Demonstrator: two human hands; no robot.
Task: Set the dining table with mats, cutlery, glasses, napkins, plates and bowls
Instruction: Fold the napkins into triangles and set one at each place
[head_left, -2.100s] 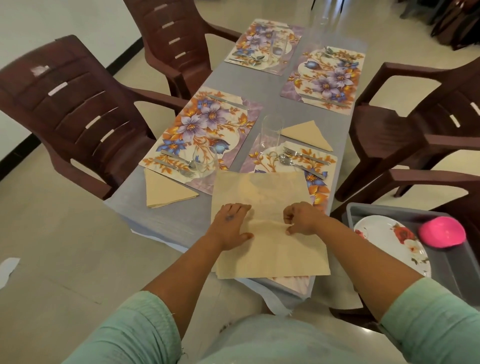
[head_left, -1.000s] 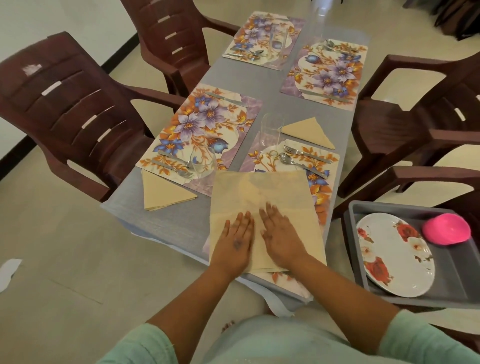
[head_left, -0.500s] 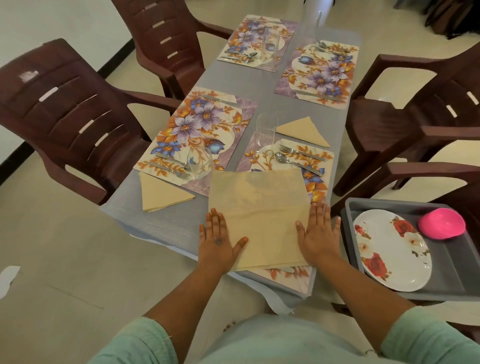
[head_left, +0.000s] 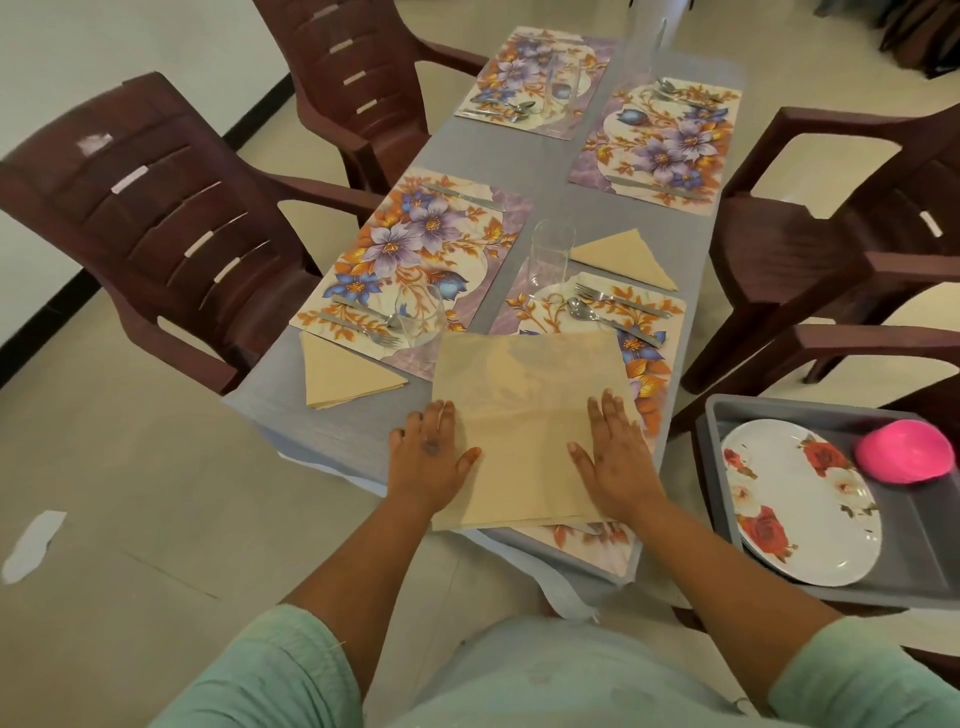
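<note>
Head view, mats: four floral mats laid on the desk (head_left: 524, 171); near-left mat (head_left: 415, 260), near-right mat (head_left: 644, 358), far-left mat (head_left: 535, 78), far-right mat (head_left: 660, 140). Done.
Head view, cutlery: fork and spoon (head_left: 602, 312) on the near-right mat; cutlery also shows on the other three mats. Judged done.
Head view, glasses: one glass (head_left: 550, 254) upright at the far edge of the near-right mat, one glass (head_left: 418, 317) on the near-left mat; clear glass shapes at the far end, too faint to count.
Head view, napkins: folded napkin (head_left: 343, 374) just beside the near-left mat; second folded napkin (head_left: 623, 257) just beyond the near-right mat. None seen at the two far places.
Head view, napkin in hand: a flat beige napkin (head_left: 524, 415) lies spread over the near-right mat.
Head view, grip: left hand (head_left: 428, 457) and right hand (head_left: 615, 457) both flat, fingers straight, pressing the napkin's side edges; nothing grasped.
Head view, plates and bowls: floral plate (head_left: 800, 499) and pink bowl (head_left: 904, 452) sit in the grey tub (head_left: 810, 410) beside the desk. None placed yet.
Judgement: napkin folding under way; far napkins, all plates and bowls outstanding.
</note>
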